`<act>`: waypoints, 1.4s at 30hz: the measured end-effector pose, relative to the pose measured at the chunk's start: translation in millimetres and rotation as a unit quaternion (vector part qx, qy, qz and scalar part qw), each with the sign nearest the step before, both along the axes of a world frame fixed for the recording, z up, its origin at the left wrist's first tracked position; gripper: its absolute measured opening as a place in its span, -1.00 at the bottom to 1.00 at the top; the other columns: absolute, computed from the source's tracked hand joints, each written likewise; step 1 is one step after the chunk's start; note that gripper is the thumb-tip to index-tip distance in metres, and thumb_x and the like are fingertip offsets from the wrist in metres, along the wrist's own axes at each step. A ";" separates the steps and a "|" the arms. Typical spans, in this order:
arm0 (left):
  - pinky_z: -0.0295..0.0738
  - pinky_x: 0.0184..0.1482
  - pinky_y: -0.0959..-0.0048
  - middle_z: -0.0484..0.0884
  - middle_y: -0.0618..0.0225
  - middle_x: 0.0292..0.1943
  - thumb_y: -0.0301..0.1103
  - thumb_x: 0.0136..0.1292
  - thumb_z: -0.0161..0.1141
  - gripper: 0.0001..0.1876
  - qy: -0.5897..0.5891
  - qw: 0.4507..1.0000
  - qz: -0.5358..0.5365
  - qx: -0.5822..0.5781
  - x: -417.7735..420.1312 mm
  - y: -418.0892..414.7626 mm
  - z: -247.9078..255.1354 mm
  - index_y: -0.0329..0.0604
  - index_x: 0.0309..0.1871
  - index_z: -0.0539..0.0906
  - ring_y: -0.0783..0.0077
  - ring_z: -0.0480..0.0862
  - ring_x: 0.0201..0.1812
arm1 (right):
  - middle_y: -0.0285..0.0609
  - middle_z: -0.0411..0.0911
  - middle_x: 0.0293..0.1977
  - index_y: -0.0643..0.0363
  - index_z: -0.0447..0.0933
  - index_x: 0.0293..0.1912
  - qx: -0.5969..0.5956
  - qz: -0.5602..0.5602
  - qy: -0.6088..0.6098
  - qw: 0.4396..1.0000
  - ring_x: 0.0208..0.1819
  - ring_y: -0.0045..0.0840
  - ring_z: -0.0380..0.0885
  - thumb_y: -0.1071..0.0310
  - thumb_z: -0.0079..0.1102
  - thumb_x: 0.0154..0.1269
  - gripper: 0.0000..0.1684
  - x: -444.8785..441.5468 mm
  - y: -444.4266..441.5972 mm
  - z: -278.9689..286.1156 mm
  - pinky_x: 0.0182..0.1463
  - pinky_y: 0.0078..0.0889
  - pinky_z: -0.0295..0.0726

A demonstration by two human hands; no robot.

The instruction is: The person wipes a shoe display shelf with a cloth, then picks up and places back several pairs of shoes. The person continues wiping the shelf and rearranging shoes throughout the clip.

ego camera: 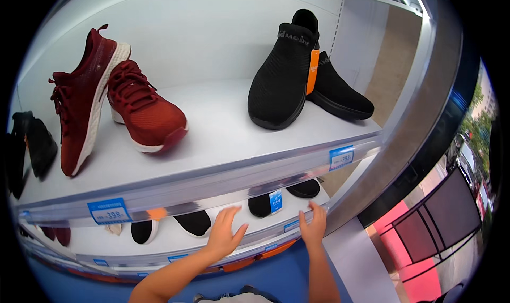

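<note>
My left hand (224, 233), fingers apart and nothing in it, is raised in front of the lower shelf, between a black shoe with a white sole (194, 222) and a black shoe (259, 206) with a blue tag (275, 202). To its right, my right hand (313, 223) is also empty with fingers spread, just below another black shoe (305, 188). On the shelf above stand a pair of red lace-up sneakers (149, 119) at the left and black slip-on shoes (277, 80) with an orange tag (312, 72) at the right.
Blue-edged price labels (109, 211) sit along the clear front rail of the upper shelf (215, 143). A curved metal frame (422, 100) bounds the rack at the right. Beyond it stands a dark mesh chair (450, 211). Blue floor (275, 271) shows below.
</note>
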State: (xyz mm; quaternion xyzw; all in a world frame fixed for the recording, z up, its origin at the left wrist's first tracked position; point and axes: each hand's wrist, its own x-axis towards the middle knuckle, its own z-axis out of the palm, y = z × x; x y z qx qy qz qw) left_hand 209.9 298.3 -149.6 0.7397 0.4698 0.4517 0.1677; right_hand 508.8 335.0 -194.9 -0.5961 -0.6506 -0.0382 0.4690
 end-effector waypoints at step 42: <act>0.14 0.56 0.05 0.16 -0.10 0.50 -0.31 -0.08 0.64 0.23 -0.085 0.993 -0.009 -0.083 -49.3 -160.2 -8.5 -0.23 0.61 0.03 -0.17 0.17 0.54 | -0.01 0.44 0.28 0.31 0.24 0.42 -0.324 0.365 0.359 0.795 0.32 -0.30 0.45 0.39 0.74 -0.18 0.19 -83.7 -121.5 -0.2 0.45 -0.21 0.36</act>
